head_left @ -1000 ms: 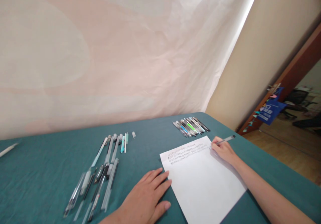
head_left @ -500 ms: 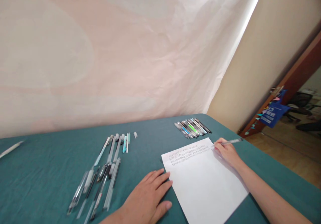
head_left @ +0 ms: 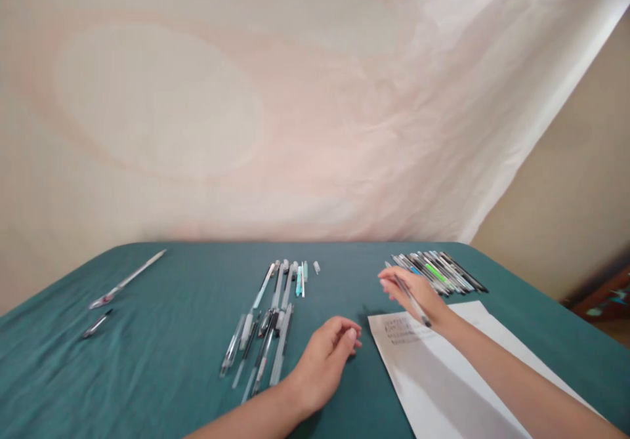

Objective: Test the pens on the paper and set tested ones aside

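My right hand (head_left: 416,294) grips a clear-barrelled pen (head_left: 412,301) and is raised above the top edge of a white sheet of paper (head_left: 443,386). Several lines of handwriting show near the sheet's upper left. To the left of the paper, my left hand (head_left: 327,363) hovers over or rests on the cloth; I cannot tell which. Its fingers are loosely curled, with nothing visible in them. Beside that hand lies a loose group of pens, caps and pen parts (head_left: 282,340). A row of pens (head_left: 455,275) sits just beyond my right hand, which partly hides it.
A dark green cloth (head_left: 187,360) covers the table. At far left are a long thin pen or refill (head_left: 135,278) and a short dark pen piece (head_left: 97,324). A small clear cap (head_left: 316,267) lies near the back. A pale curtain (head_left: 295,130) hangs behind the table.
My right hand has lifted off the writing and moved left with the pen. My left hand has come off the paper's edge, its fingers now curled. The view has turned left.
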### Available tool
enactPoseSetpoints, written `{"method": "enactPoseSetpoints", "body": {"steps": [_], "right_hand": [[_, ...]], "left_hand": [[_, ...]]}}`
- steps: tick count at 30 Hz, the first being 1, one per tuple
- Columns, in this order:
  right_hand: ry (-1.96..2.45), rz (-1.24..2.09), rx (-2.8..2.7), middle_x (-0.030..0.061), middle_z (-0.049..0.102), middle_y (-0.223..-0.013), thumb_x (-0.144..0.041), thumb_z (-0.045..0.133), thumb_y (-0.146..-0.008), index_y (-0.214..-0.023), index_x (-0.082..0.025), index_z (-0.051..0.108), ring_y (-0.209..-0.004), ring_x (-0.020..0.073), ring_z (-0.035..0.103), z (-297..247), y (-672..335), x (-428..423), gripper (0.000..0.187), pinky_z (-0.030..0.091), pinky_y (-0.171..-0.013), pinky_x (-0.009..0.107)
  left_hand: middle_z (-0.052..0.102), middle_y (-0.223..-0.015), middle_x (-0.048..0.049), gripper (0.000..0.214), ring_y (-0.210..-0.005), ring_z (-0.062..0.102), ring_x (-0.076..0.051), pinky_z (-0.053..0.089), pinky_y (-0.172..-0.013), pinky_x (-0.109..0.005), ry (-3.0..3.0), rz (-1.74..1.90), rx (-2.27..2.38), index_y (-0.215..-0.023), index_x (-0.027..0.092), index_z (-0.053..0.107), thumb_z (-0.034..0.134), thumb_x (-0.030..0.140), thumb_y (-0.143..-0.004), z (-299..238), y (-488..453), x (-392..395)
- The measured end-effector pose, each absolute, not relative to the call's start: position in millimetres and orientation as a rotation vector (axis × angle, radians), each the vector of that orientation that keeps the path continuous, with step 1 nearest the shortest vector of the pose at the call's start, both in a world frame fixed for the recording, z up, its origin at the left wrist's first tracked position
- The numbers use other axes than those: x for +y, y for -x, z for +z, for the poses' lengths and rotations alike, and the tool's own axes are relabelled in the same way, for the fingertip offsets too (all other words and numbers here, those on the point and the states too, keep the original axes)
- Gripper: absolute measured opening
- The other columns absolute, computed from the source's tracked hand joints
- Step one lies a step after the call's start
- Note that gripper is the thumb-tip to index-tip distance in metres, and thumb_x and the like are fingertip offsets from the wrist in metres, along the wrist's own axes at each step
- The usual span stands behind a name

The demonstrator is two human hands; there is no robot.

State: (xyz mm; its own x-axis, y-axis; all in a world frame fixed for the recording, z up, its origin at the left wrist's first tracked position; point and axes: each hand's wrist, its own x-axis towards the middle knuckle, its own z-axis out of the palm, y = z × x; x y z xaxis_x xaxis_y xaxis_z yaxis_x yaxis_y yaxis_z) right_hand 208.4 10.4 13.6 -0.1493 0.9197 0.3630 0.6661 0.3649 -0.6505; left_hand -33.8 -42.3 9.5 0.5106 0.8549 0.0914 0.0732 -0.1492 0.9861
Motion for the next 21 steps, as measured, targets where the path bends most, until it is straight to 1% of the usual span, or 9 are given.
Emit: {"method": "enactPoseSetpoints", "body": {"steps": [2, 5, 9, 13, 17, 21], "right_hand": [[1.288, 0.453, -1.967, 0.0005, 0.062, -0.073, -0.032, 0.054, -0.079, -0.096, -0.021, 0.053, -0.063, 0.0145, 0.058, 11, -175, 37, 0.02, 0.046, -0.06, 0.027], [1.191, 0.458, -2.067, 0.002, 0.061, -0.086, -0.023, 0.061, -0.073, -0.099, -0.021, 0.05, -0.071, 0.0148, 0.057, 3, -135, 76, 0.029, 0.046, -0.068, 0.029], [1.169, 0.441, -2.103, 0.003, 0.058, -0.095, -0.014, 0.063, -0.069, -0.098, -0.022, 0.05, -0.085, 0.0172, 0.054, -7, -103, 111, 0.033, 0.041, -0.079, 0.033], [1.193, 0.462, -2.122, 0.0022, 0.057, -0.088, -0.01, 0.064, -0.068, -0.097, -0.022, 0.051, -0.084, 0.0181, 0.053, -13, -91, 123, 0.035, 0.04, -0.076, 0.034], [1.188, 0.511, -2.127, 0.0, 0.057, -0.083, -0.012, 0.065, -0.067, -0.094, -0.022, 0.05, -0.078, 0.0162, 0.053, -16, -94, 117, 0.032, 0.041, -0.073, 0.032], [1.16, 0.588, -2.107, 0.0, 0.058, -0.084, -0.018, 0.068, -0.066, -0.094, -0.021, 0.048, -0.071, 0.0141, 0.054, -12, -107, 95, 0.035, 0.044, -0.068, 0.03]], "left_hand": [[0.061, -0.088, -0.0062, 0.028, -0.078, 0.059, -0.016, 0.046, -0.07, -0.027, -1.498, 0.85, 0.795, -0.094, 0.014, 0.057, 0.04, 0.036, -0.089, 7, 34, -41], [0.06, -0.078, -0.0052, 0.031, -0.071, 0.058, -0.015, 0.045, -0.066, -0.026, -1.428, 0.875, 0.775, -0.086, 0.013, 0.057, 0.041, 0.04, -0.089, 6, 34, -39], [0.058, -0.068, -0.0026, 0.034, -0.064, 0.056, -0.014, 0.043, -0.064, -0.025, -1.37, 0.893, 0.768, -0.077, 0.015, 0.055, 0.043, 0.045, -0.086, 3, 35, -36], [0.058, -0.064, -0.0019, 0.037, -0.062, 0.055, -0.014, 0.042, -0.063, -0.026, -1.355, 0.88, 0.786, -0.075, 0.015, 0.054, 0.042, 0.047, -0.086, 3, 36, -34], [0.057, -0.062, -0.0018, 0.04, -0.061, 0.054, -0.014, 0.041, -0.064, -0.026, -1.288, 0.886, 0.807, -0.073, 0.014, 0.054, 0.041, 0.05, -0.086, 4, 36, -33], [0.056, -0.074, -0.002, 0.036, -0.064, 0.055, -0.013, 0.041, -0.063, -0.026, -1.114, 0.945, 0.768, -0.08, 0.015, 0.05, 0.046, 0.05, -0.083, 1, 34, -32]]}}
